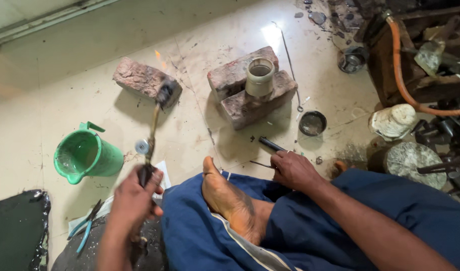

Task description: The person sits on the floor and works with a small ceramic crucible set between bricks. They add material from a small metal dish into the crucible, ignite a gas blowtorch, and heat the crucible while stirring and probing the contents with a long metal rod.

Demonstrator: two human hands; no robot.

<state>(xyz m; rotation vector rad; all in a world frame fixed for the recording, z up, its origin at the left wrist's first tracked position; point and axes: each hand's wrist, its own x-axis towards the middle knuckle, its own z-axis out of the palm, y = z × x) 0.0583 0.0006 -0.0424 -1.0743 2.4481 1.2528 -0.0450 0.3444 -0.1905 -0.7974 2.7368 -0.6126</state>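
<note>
Pale tiled floor (89,75), stained and scuffed, is serving as the workspace; a person in blue trousers is sitting cross-legged on it w/ one bare foot (225,195) tucked up over the lap.

Left hand (134,198) is clenching round the handle of a gas torch (152,135), held out away from the body, nozzle pointing at the far-left brick (142,78). A small orange flame (159,56) is showing just beyond the nozzle, so the brick is prob. acting as a heatproof backstop.

Right hand (292,168) is resting low near the knee, fingers closing on a thin dark tool (271,144) whose tip is lying on the floor; grip looks light, can't tell exactly how many fingers are on it.

Two more bricks (245,90) are sitting centre-far, w/ a short metal ring (260,75) standing upright on them, likely raised off the tiles for heat.

Near left: green jug (84,155), pliers (87,226) w/ blue grips. Right of the bricks: small round tin (312,123). Far right: orange hose (403,75) is running past a cluttered wooden stand.
</note>
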